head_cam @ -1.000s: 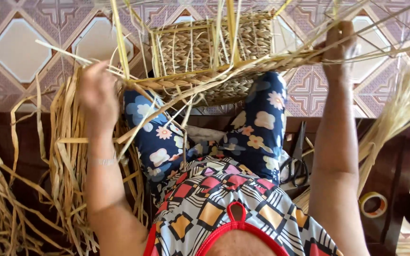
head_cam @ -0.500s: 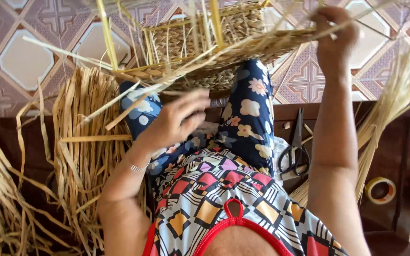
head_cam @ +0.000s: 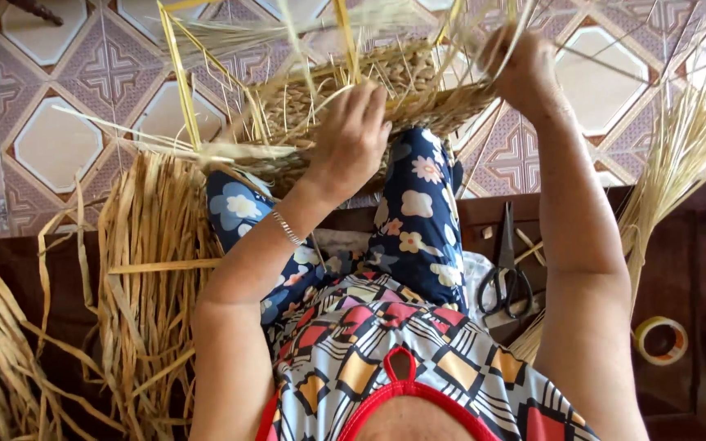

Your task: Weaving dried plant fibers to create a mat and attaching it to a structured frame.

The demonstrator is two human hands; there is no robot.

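A half-woven basket (head_cam: 369, 90) of dry, pale yellow straw is held up over the knees, above a tiled floor (head_cam: 51, 139) patterned in mauve and cream octagons. Its weave is coarse and tight in the body, while long flat unwoven strips (head_cam: 175, 82) stick out stiffly from it in all directions. The left hand (head_cam: 351, 135) is laid against the near side of the basket, fingers curled over the woven edge and gripping it. The right hand (head_cam: 520, 61) is closed around the far right edge, where loose strands are gathered in its grasp. A thin metal bracelet (head_cam: 288, 229) is worn on the left wrist.

Bundles of broad, fibrous straw (head_cam: 153, 269) are draped over the dark wooden bench (head_cam: 680, 245) on the left, and a finer sheaf (head_cam: 680, 155) is spread on the right. Black-handled scissors (head_cam: 507, 273) and a roll of tape (head_cam: 661, 340) are lying on the bench.

Half a second ago the left hand was lowered near the lap, away from the basket; it is now raised onto it. The right hand has been kept at its edge.
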